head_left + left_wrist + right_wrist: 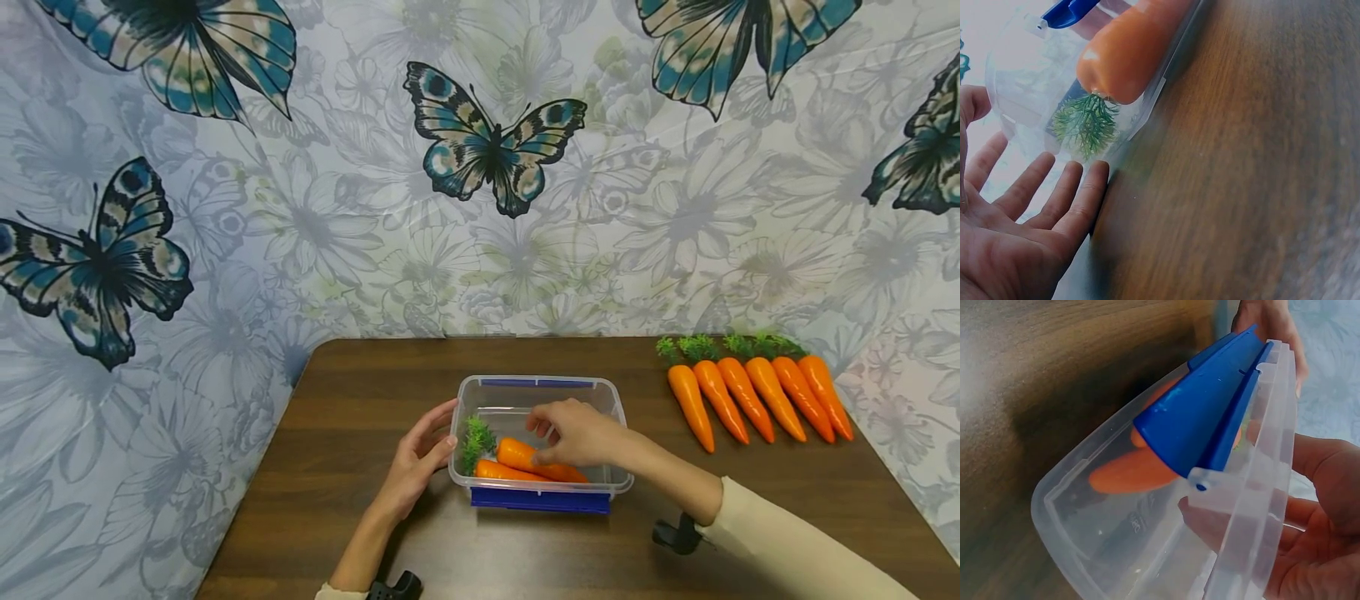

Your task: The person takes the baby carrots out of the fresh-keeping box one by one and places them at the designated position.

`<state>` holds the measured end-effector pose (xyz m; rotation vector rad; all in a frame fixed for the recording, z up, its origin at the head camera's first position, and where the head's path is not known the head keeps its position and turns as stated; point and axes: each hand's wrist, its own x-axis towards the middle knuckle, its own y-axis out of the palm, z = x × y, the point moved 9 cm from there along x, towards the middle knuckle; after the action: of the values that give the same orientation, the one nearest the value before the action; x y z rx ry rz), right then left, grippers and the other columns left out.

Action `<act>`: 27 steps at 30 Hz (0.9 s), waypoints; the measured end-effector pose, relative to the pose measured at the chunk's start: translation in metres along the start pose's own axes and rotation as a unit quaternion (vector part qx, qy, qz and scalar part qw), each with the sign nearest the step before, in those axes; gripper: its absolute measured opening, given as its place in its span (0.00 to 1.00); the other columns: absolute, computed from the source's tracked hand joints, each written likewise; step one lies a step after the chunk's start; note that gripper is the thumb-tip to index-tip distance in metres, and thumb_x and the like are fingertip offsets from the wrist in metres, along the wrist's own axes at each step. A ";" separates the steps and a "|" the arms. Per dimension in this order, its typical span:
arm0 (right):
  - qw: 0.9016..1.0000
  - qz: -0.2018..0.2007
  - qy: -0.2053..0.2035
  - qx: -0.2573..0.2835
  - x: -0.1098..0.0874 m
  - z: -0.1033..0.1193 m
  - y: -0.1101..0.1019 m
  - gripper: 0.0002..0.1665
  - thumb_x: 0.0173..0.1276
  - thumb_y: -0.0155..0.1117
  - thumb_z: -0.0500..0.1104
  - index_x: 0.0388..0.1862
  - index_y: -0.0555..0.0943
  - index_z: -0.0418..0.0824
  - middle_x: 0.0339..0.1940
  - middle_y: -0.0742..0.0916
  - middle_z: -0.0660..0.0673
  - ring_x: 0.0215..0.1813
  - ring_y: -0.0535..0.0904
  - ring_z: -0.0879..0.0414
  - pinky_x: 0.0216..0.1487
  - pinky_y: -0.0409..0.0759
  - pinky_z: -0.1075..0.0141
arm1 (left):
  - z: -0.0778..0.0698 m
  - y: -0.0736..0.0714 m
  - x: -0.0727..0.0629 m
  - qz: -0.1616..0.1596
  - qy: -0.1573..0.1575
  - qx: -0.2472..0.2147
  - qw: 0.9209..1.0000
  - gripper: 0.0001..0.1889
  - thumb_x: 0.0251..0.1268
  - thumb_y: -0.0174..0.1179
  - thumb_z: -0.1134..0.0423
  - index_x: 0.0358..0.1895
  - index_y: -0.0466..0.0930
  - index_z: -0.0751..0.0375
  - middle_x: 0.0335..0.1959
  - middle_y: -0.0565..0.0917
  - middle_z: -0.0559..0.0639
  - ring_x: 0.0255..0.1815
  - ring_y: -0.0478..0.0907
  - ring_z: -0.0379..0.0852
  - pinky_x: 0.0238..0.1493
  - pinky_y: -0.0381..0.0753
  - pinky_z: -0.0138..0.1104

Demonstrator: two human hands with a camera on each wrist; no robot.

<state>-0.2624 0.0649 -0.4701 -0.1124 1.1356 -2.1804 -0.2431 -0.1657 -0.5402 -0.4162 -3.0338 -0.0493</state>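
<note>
A clear plastic box [551, 385] with blue latches stands on the table. Inside it, two toy carrots [517, 454] lie side by side along the near wall, their green tops [476, 442] toward the left end. My left hand [422, 457] is at the box's left end, its fingers spread and fairly straight beside the wall and the thumb near the rim. My right hand [577, 433] reaches over the right side into the box. Its thumb tip overlaps the farther carrot in the head view, while the other fingers bend loosely above, apart from it.
Several more toy carrots [765, 400] lie in a slanted row on the right of the wooden table [360, 383], green tops toward the back. A cloth [330, 225] printed with butterflies and flowers hangs behind the table. The near blue latch [540, 500] hangs down at the box's front.
</note>
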 end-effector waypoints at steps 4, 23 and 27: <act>1.000 0.013 0.007 0.001 0.003 0.001 0.005 0.26 0.68 0.80 0.47 0.61 0.84 0.39 0.54 0.90 0.40 0.52 0.89 0.46 0.58 0.88 0.48 | 0.001 -0.001 0.000 -0.005 -0.005 0.003 1.000 0.30 0.82 0.59 0.64 0.83 0.67 0.47 0.80 0.72 0.63 0.75 0.76 0.68 0.59 0.89 0.40; 0.999 0.045 0.013 -0.017 0.017 0.002 0.025 0.24 0.64 0.82 0.43 0.58 0.85 0.42 0.51 0.92 0.44 0.57 0.88 0.44 0.63 0.86 0.46 | 0.000 0.000 0.001 0.002 0.010 0.006 1.000 0.31 0.82 0.58 0.64 0.83 0.66 0.50 0.80 0.71 0.65 0.73 0.77 0.71 0.58 0.90 0.41; 0.999 0.046 0.010 -0.020 0.018 0.002 0.026 0.25 0.65 0.82 0.42 0.59 0.85 0.42 0.51 0.92 0.43 0.57 0.87 0.45 0.63 0.86 0.46 | 0.000 0.000 0.000 0.000 0.009 0.007 1.000 0.30 0.82 0.58 0.64 0.83 0.66 0.50 0.80 0.71 0.64 0.74 0.76 0.71 0.58 0.90 0.41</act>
<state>-0.2619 0.0424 -0.4922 -0.0552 1.1737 -2.0813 -0.2437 -0.1659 -0.5404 -0.4128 -3.0153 -0.0316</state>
